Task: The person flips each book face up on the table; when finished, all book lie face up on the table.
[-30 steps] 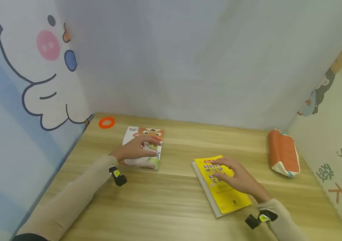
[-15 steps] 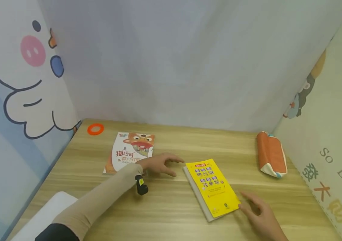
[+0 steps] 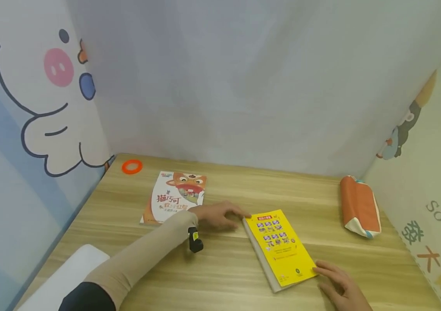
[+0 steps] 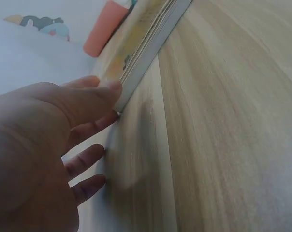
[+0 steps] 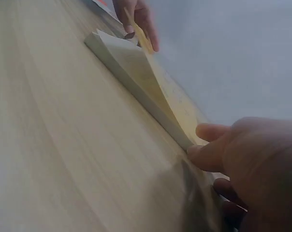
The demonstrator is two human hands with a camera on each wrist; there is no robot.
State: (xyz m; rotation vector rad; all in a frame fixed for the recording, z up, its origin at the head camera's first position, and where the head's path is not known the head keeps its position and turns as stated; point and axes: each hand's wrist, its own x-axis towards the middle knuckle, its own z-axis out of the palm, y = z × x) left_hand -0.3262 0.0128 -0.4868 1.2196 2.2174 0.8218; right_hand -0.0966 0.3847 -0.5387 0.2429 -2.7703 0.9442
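A yellow-covered book lies face down at an angle on the wooden table. My left hand pinches its far left corner; in the left wrist view the thumb sits on the corner and the other fingers spread below. At the near right corner my right hand pinches the book between thumb and index finger. The right wrist view shows the yellow cover standing slightly apart from the pages. Partly behind my left forearm lies a picture book with an orange animal on its cover.
An orange ring lies at the back left corner of the table. Toward the right edge is an orange and white pencil case. A white rounded object shows under my left forearm. Printed curtains enclose the table's back and sides.
My left hand has moved right, from over the picture book to the yellow book's far corner. The right hand has come from above the yellow book down to its near right corner.
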